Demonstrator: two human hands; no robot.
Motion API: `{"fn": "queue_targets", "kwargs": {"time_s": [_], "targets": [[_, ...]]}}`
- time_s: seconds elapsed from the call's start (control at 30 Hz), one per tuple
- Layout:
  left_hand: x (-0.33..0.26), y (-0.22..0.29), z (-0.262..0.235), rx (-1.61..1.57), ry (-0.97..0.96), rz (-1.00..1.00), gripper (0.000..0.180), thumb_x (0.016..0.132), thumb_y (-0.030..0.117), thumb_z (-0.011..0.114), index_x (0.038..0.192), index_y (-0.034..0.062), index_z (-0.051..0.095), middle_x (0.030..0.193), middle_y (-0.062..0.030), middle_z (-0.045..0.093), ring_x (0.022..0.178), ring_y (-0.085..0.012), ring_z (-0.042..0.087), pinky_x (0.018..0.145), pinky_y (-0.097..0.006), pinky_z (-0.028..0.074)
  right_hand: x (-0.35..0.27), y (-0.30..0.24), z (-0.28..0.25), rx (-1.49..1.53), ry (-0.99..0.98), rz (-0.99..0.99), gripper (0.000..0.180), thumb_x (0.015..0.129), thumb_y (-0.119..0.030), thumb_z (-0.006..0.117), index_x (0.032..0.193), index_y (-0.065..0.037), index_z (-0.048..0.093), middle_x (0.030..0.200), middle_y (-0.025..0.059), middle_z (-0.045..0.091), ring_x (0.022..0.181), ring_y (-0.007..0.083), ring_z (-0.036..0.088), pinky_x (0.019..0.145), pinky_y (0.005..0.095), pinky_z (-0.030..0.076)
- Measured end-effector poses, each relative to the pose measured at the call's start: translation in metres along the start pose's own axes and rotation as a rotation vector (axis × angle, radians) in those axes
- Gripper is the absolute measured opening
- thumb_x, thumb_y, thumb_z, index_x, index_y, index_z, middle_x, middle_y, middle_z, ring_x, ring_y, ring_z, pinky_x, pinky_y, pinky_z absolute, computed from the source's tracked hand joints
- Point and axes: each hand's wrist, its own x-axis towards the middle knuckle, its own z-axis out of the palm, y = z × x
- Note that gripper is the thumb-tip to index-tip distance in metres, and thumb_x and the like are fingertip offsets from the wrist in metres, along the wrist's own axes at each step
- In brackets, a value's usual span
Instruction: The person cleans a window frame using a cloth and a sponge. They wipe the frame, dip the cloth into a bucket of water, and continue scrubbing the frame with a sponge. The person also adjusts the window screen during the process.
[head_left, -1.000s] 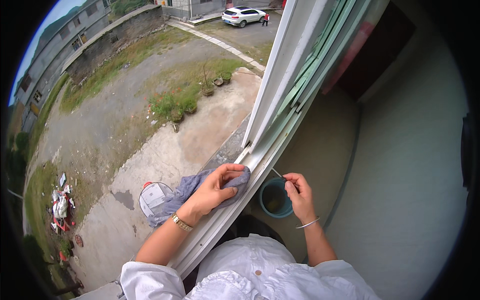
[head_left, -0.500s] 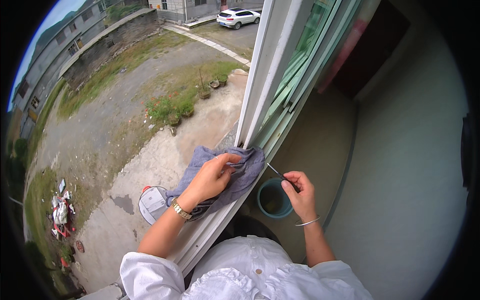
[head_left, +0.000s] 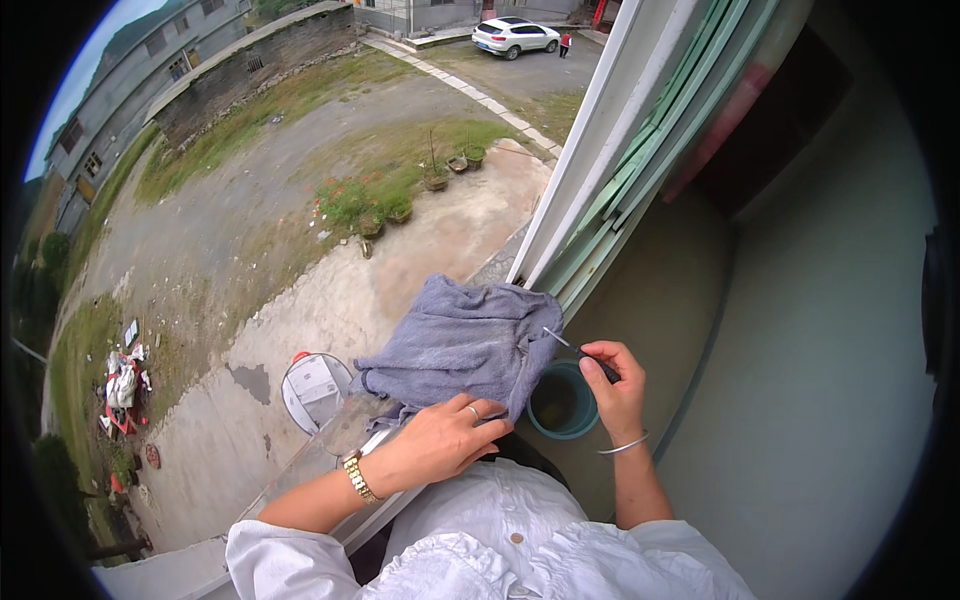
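Grey-blue cloth [head_left: 465,345] lay across the window frame [head_left: 600,140]. Left hand [head_left: 445,437], fingers loosely spread, at cloth's near edge; right hand [head_left: 617,390], right of cloth, pinched slim tool [head_left: 562,342], tip at cloth. Tautening likely limited snags.

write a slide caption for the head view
Left hand at the edge of a grey-blue cloth over the window track, right hand holding a dark-handled tool, blue bucket below.

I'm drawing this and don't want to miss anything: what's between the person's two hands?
Between the left hand and the right hand, the head view shows the lower right edge of the grey-blue cloth, then part of the round blue bucket.
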Motion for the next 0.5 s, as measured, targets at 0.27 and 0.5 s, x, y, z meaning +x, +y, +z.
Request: {"fn": "queue_targets", "kwargs": {"time_s": [0.27, 0.5], "targets": [[-0.024, -0.037, -0.033, -0.008, 0.2, -0.287, 0.014, 0.086, 0.009, 0.066, 0.1, 0.0102, 0.068, 0.088, -0.0082, 0.066, 0.079, -0.0284, 0.064, 0.065, -0.04, 0.052, -0.009, 0.006, 0.007, -0.035, -0.067, 0.022, 0.017, 0.091, -0.01, 0.071, 0.102, 0.001, 0.066, 0.091, 0.0016, 0.067, 0.082, 0.0067, 0.06, 0.076, 0.0222, 0.048], [0.006, -0.018, 0.012, 0.155, 0.052, -0.043, 0.014, 0.083, 0.02, 0.07, 0.089, 0.0091, 0.063, 0.088, -0.0058, 0.057, 0.084, -0.0235, 0.06, 0.07, -0.036, 0.051, -0.016, 0.006, 0.004, -0.208, -0.193, 0.088, 0.01, 0.087, -0.006, 0.07, 0.095, 0.0, 0.066, 0.083, 0.0046, 0.07, 0.077, 0.0104, 0.065, 0.072, 0.0255, 0.051]]}}
